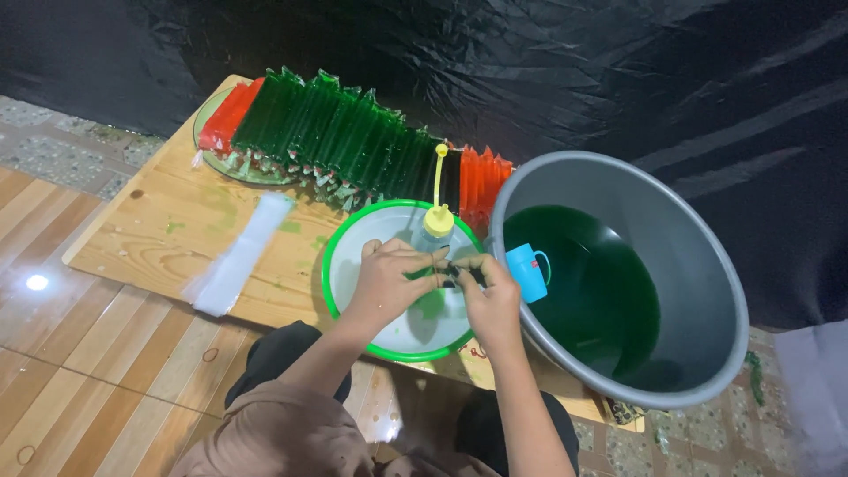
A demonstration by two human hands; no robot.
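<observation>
Both arms reach forward from the bottom of the view and come close together in the middle. The left hand (387,281) has its back up, with its fingers bent and pointing to the right. The right hand (491,299) is just beside it, also bent, with its fingers curled in toward the left one. The fingertips of the two hands meet and pinch something small and dark between them. Both forearms are bare. The wrists are almost straight. Two bent knees in dark cloth show below the arms.

Black plastic sheet (548,62), wood-look floor (79,389), low wooden table (168,238)
</observation>
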